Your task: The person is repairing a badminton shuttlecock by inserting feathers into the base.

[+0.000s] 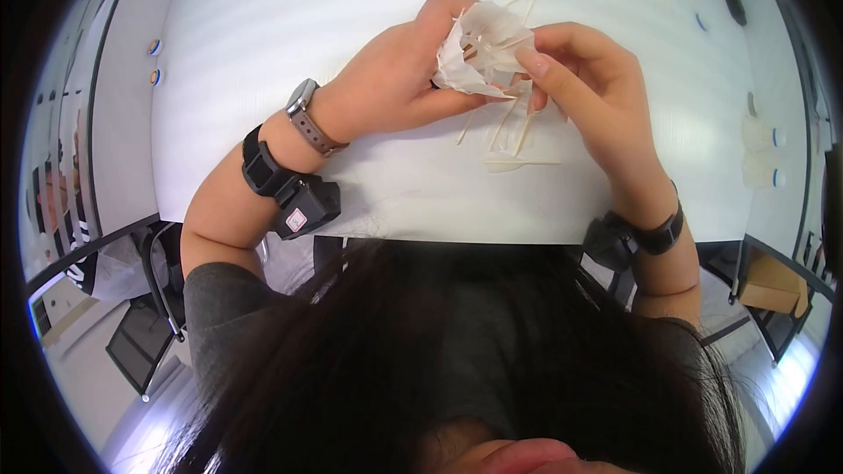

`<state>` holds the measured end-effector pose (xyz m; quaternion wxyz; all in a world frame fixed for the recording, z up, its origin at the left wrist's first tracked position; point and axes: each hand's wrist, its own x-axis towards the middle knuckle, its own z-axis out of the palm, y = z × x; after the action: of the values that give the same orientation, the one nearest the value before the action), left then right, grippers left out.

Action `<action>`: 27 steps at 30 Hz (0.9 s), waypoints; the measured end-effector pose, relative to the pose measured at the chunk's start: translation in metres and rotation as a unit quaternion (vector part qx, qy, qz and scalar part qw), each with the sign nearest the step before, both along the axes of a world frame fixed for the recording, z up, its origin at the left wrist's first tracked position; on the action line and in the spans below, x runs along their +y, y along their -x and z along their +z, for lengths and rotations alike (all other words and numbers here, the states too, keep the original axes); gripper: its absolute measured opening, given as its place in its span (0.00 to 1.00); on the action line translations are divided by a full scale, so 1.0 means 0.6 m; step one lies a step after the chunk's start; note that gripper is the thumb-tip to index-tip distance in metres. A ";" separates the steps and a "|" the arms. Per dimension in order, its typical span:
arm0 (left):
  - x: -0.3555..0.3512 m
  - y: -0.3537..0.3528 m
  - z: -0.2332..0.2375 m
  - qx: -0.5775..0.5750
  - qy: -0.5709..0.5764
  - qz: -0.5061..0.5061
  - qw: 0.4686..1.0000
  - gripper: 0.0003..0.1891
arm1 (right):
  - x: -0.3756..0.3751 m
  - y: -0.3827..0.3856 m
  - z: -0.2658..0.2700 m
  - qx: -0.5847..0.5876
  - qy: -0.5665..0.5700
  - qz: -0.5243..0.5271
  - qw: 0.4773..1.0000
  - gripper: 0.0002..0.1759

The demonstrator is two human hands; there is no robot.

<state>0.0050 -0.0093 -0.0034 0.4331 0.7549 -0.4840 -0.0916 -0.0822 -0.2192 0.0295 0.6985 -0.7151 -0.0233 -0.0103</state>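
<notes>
In the head view, the left hand (408, 70) is curled firmly around a white cup (500, 35), held just above the desk (378, 197) with its mouth turned toward the wearer, probably so that the inside stays in sight. The right hand (601, 79) has thumb and fingers closed on the cup's right edge, seemingly to steady or spread the rim; whether it also pinches a stick, I cannot tell. Together they grip the cup from opposite sides, which likely keeps so soft a wall from folding in. Thin sticks (523, 163) lie loose below and beyond the hands, near enough to reach, and a few more pale slivers show inside the cup. The cup looks like thin paper or film, matt, creased and slightly see-through, its rim ragged rather than round. The sticks are slim, straight, pale and woody; a filmy scrap (502, 156) lies among the nearest. The desk is smooth, white and faintly glossy. Two clear bottles (759, 135) with blue-and-white caps lie toward its right edge, well apart from the hands.
</notes>
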 end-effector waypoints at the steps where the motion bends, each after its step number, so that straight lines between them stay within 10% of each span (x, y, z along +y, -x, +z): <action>1: 0.000 0.001 0.001 -0.006 0.002 0.002 1.000 0.36 | 0.000 0.000 -0.002 -0.004 0.010 -0.005 1.000 0.11; 27: -0.001 -0.001 0.008 -0.031 -0.004 0.004 0.999 0.36 | -0.008 -0.006 -0.011 -0.028 0.073 -0.018 0.997 0.12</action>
<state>0.0054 -0.0101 0.0014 0.4147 0.7612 -0.4938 -0.0684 -0.0788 -0.2239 0.0231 0.6431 -0.7640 -0.0308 -0.0413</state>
